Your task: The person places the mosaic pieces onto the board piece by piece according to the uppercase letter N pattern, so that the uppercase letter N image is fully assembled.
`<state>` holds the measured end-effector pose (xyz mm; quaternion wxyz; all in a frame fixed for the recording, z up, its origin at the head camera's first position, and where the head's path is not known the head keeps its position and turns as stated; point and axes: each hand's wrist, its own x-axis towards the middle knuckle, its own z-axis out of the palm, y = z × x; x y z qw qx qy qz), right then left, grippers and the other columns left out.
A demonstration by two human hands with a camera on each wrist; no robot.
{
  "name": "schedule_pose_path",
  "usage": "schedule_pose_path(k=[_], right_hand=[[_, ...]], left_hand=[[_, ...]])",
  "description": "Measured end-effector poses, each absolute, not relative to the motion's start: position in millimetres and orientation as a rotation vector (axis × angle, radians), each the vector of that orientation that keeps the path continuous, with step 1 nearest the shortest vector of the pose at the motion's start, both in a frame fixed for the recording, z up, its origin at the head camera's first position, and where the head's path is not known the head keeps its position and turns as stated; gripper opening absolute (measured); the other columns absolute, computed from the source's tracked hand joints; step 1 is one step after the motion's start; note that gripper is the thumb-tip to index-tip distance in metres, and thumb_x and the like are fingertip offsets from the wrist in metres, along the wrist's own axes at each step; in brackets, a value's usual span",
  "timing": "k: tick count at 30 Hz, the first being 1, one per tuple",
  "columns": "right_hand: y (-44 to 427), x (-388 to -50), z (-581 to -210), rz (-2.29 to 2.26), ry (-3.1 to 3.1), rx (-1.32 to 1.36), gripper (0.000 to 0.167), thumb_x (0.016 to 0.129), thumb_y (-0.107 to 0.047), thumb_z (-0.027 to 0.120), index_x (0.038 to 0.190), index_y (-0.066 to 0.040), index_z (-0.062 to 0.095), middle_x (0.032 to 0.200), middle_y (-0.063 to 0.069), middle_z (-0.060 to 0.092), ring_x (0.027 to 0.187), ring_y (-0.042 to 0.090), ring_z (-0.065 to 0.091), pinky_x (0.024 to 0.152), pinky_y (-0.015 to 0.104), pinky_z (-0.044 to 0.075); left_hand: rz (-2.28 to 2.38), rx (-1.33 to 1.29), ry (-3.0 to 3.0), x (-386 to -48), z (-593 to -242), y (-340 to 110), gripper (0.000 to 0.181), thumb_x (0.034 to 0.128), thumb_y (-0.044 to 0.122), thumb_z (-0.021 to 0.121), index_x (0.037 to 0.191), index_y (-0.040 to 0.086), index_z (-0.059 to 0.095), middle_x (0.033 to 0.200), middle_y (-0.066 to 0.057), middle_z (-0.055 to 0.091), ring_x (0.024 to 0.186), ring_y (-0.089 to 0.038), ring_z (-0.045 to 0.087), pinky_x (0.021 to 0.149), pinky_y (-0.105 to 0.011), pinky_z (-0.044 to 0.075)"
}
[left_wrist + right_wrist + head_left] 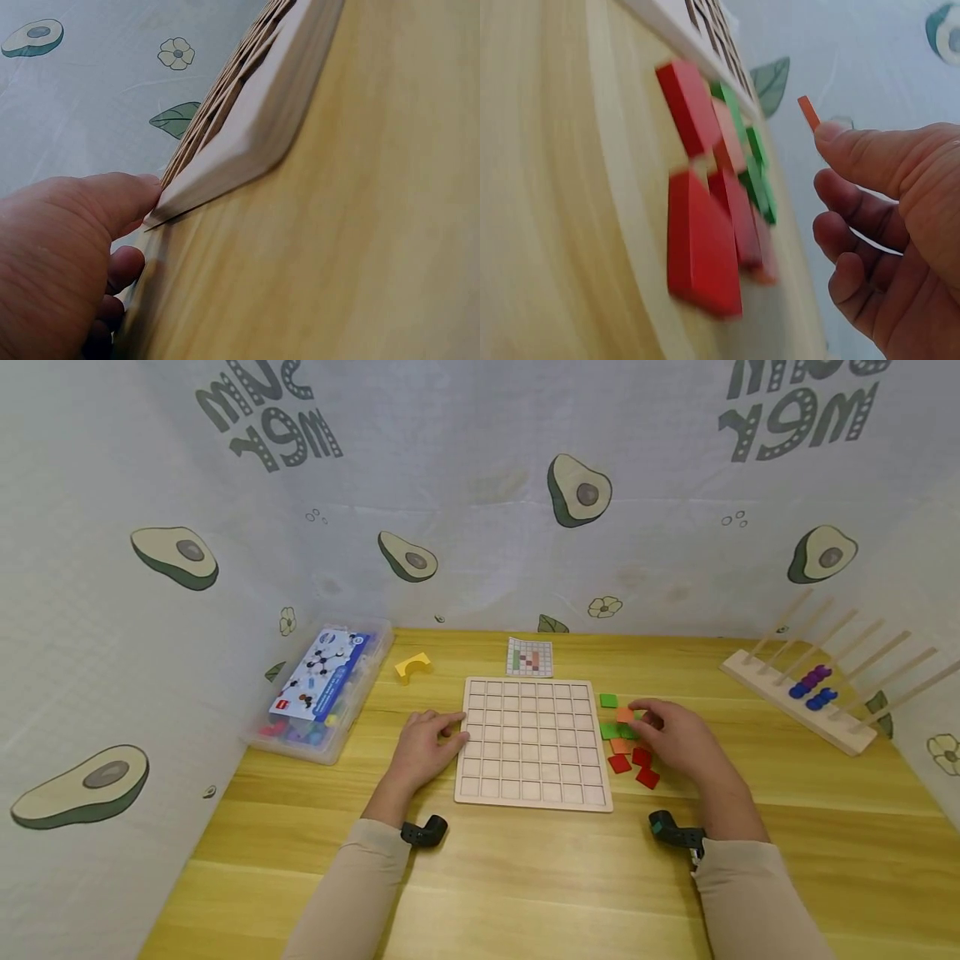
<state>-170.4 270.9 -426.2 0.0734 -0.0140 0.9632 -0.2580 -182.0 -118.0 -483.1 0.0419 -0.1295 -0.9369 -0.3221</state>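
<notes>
While spread left fingers [448, 718] touch the board's left edge [461, 768], right fingers [855, 150] pinch a raised orange tile [808, 112].

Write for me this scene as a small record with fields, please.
Left grip: touches left edge of board
Right grip: pinches orange tile
Loose tiles: green, orange, red; right of board
Card: behind board, coloured grid
Far left: box
Between box and card: yellow block
Far right: rack with purple and blue beads
</notes>
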Motion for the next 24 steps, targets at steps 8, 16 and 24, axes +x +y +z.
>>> schedule_pose_path(k=[8,16,24], right_hand=[[243,-172,-427,-0.770,2.892,-0.163,0.042,0.103,-0.027,0.062,0.139,-0.005,0.059,0.109,0.017,0.066,0.093,0.030,0.057,0.083,0.046,0.050],[217,-177,-432,-0.807,2.828,-0.233,0.037,0.102,-0.026,0.062,0.136,-0.009,0.062,0.106,0.012,0.065,0.085,0.024,0.057,0.076,0.039,0.050],[195,-185,-433,-0.783,2.785,-0.330,0.036,0.104,-0.026,0.060,0.135,-0.008,0.063,0.096,0.008,0.066,0.077,0.019,0.055,0.070,0.032,0.045]], left_hand=[[-0.976,-0.395,-2.870,-183,-486,-118,0.039,0.0960,0.035,0.071,0.132,0.019,0.071,0.090,0.000,0.063,0.086,-0.019,0.046,0.080,-0.034,0.038],[-0.983,-0.396,-2.862,-183,-487,-118,0.039,0.0964,0.034,0.070,0.132,0.019,0.071,0.090,0.000,0.064,0.086,-0.019,0.046,0.079,-0.033,0.038],[-0.983,-0.399,-2.860,-184,-486,-119,0.039,0.0967,0.035,0.070,0.132,0.019,0.071,0.091,-0.001,0.064,0.084,-0.018,0.045,0.078,-0.033,0.037]])
